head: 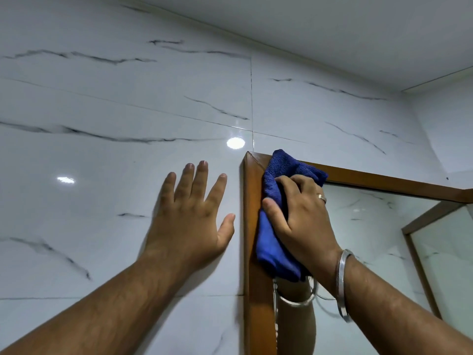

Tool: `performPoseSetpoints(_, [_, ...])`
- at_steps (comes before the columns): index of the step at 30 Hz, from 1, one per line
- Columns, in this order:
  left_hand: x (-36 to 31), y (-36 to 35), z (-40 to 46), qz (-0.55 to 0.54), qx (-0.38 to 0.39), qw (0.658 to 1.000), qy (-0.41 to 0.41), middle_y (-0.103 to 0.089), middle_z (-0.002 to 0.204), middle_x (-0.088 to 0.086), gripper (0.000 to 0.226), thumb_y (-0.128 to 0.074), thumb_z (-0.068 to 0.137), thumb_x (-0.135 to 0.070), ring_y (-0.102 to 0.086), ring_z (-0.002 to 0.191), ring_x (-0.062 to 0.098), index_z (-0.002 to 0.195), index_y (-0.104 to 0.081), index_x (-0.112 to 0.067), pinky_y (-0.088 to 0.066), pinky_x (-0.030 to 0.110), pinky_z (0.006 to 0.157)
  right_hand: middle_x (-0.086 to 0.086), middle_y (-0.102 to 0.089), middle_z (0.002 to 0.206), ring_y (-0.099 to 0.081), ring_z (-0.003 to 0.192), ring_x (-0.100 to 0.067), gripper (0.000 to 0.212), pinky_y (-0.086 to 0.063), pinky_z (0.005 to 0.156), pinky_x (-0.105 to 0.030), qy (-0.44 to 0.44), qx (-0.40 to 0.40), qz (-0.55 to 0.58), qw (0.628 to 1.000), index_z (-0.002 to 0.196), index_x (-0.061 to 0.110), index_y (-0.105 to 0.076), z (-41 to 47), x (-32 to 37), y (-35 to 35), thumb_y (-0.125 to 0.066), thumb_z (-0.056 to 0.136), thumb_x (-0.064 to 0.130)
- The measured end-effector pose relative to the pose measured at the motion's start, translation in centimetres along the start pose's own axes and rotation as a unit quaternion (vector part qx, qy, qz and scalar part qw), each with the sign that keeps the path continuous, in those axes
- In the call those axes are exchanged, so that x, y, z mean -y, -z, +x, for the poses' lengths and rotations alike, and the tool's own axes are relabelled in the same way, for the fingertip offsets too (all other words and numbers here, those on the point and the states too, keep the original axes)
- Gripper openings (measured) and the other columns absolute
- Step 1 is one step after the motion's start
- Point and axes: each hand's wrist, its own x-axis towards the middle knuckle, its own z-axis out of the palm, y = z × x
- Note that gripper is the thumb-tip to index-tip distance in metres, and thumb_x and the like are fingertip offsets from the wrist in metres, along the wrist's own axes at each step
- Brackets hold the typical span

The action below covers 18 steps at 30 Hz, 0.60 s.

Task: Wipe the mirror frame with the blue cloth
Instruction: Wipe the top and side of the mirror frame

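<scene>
Right hand (299,219) presses blue cloth (275,242), hanging lengthwise, against mirror frame (252,226).

Glossy veined marble wall tiles (102,103), white ceiling (332,26).

Even cool light, glare spots on glossy tiles (128,155), sharp focus

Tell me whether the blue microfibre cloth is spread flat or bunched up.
Bunched up. The blue microfibre cloth shows thick folds above and below the right hand, which presses it against the brown wooden mirror frame.
</scene>
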Motion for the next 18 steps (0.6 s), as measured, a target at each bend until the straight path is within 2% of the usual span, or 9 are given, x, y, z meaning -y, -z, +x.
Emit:
performPoseSetpoints(3, [0.0, 0.1, 0.0, 0.000, 0.002, 1.000, -0.002, -0.017, 0.166, 0.016, 0.079, -0.024, 0.089, -0.063, -0.017, 0.153, 0.036, 0.159, -0.023, -0.025, -0.016, 0.057, 0.123, -0.008, -0.049, 0.115, -0.046, 0.105, -0.030, 0.031, -0.038, 0.086, -0.038, -0.009, 0.021, -0.039, 0.999, 0.119, 0.019, -0.052, 2.0, 0.2, 0.3, -0.049, 0.091, 0.034])
performPoseSetpoints(6, [-0.1, 0.3, -0.1, 0.005, 0.008, 1.000, -0.004, -0.014, 0.166, 0.017, 0.079, -0.022, 0.090, -0.063, -0.015, 0.154, 0.035, 0.159, -0.020, -0.025, -0.014, 0.057, 0.124, -0.009, -0.051, 0.111, -0.046, 0.100, -0.027, 0.026, -0.037, 0.086, -0.037, 0.005, 0.041, -0.002, 0.999, 0.115, 0.016, -0.054, -0.1, 0.7, 1.1, -0.049, 0.092, 0.026])
performPoseSetpoints(9, [-0.1, 0.6, -0.4, 0.000, 0.014, 1.000, -0.007, -0.011, 0.167, 0.016, 0.079, -0.021, 0.091, -0.062, -0.012, 0.154, 0.035, 0.160, -0.017, -0.025, -0.012, 0.056, 0.124, -0.006, -0.051, 0.107, -0.047, 0.096, -0.025, 0.028, -0.039, 0.087, -0.037, 0.043, 0.060, 0.027, 0.997, 0.110, 0.017, -0.055, -9.2, 0.7, 2.1, -0.041, 0.093, 0.035])
performPoseSetpoints(10, [-0.1, 0.6, -0.4, 0.002, 0.015, 1.000, -0.005, -0.010, 0.167, 0.016, 0.079, -0.021, 0.091, -0.062, -0.011, 0.154, 0.035, 0.160, -0.016, -0.025, -0.012, 0.056, 0.124, -0.004, -0.050, 0.111, -0.048, 0.099, -0.024, 0.034, -0.038, 0.090, -0.035, 0.054, 0.063, 0.020, 0.996, 0.112, 0.019, -0.054, -12.4, 0.7, 2.4, -0.035, 0.095, 0.042])
performPoseSetpoints(12, [-0.2, 0.6, -0.4, 0.002, 0.018, 1.000, -0.002, -0.009, 0.167, 0.016, 0.079, -0.021, 0.091, -0.063, -0.010, 0.154, 0.035, 0.160, -0.015, -0.025, -0.012, 0.056, 0.124, 0.001, -0.044, 0.130, -0.045, 0.119, -0.021, 0.050, -0.035, 0.099, -0.032, 0.067, 0.110, 0.019, 0.991, 0.126, 0.027, -0.048, -16.4, 0.4, 3.0, -0.027, 0.093, 0.058])
performPoseSetpoints(14, [-0.2, 0.7, -0.4, 0.000, 0.023, 1.000, -0.004, -0.010, 0.167, 0.016, 0.079, -0.020, 0.090, -0.063, -0.011, 0.154, 0.035, 0.160, -0.015, -0.025, -0.013, 0.056, 0.124, -0.001, -0.023, 0.152, -0.021, 0.142, -0.019, 0.064, -0.021, 0.111, -0.030, 0.087, 0.161, -0.007, 0.983, 0.145, 0.026, -0.028, -17.3, 0.0, 2.8, -0.024, 0.092, 0.062])
performPoseSetpoints(16, [-0.2, 0.8, -0.4, 0.005, 0.022, 1.000, -0.003, -0.012, 0.167, 0.016, 0.079, -0.021, 0.090, -0.062, -0.013, 0.154, 0.035, 0.160, -0.016, -0.025, -0.013, 0.056, 0.124, 0.003, 0.002, 0.160, 0.004, 0.147, -0.015, 0.077, -0.002, 0.117, -0.027, 0.089, 0.170, -0.023, 0.981, 0.152, 0.023, -0.003, -15.5, 0.2, 2.1, -0.029, 0.090, 0.060])
performPoseSetpoints(18, [-0.3, 0.9, -0.4, 0.006, 0.016, 1.000, 0.004, -0.016, 0.166, 0.017, 0.079, -0.023, 0.089, -0.061, -0.017, 0.153, 0.036, 0.159, -0.021, -0.024, -0.015, 0.056, 0.124, 0.011, 0.019, 0.159, 0.017, 0.146, -0.009, 0.080, 0.008, 0.120, -0.026, 0.059, 0.150, 0.030, 0.986, 0.149, 0.030, 0.013, -11.3, 0.5, 1.2, -0.031, 0.089, 0.058])
